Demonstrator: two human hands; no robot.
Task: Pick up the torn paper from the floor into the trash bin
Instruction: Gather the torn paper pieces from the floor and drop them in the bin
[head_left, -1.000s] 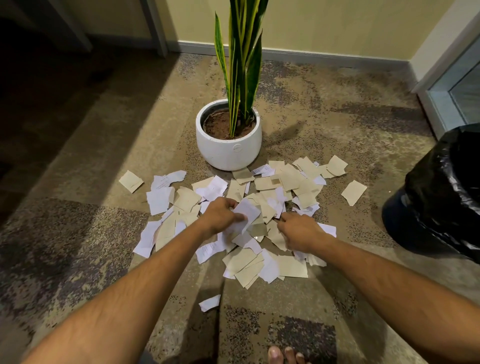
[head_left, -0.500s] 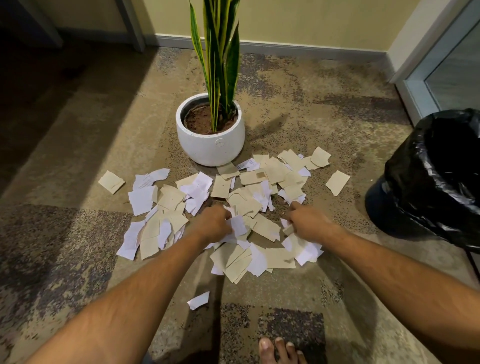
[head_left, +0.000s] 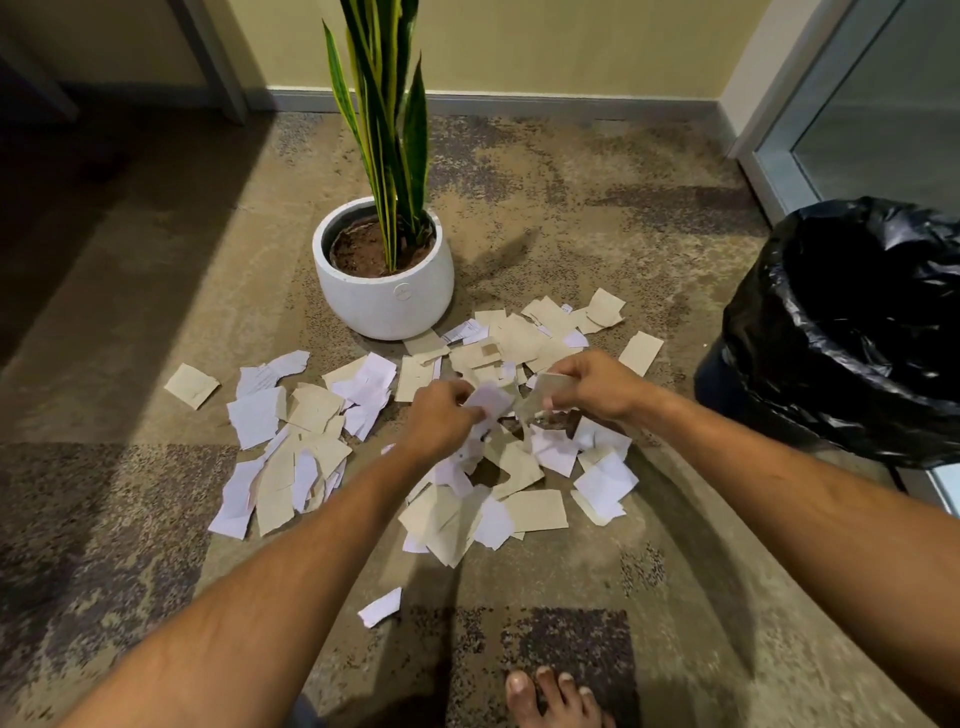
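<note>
We have a single view, from a wide-angle camera worn on the person's head, looking forward and steeply down at the carpet (head_left: 156, 322). Both forearms enter from the lower corners and meet near the centre of the frame. A bare foot (head_left: 553, 699) at the bottom edge shows how close below us the floor lies. The wall (head_left: 545, 47) runs along the top edge, its lines bowed by the lens.

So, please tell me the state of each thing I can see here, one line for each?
Left hand: holds white paper scraps, raised above the pile.
Right hand: holds a tan paper piece.
Torn paper: mostly scattered on the carpet.
Trash bin: open, lined with a black bag; contents not visible.
Plant pot: upright, paper touching its base.
</note>
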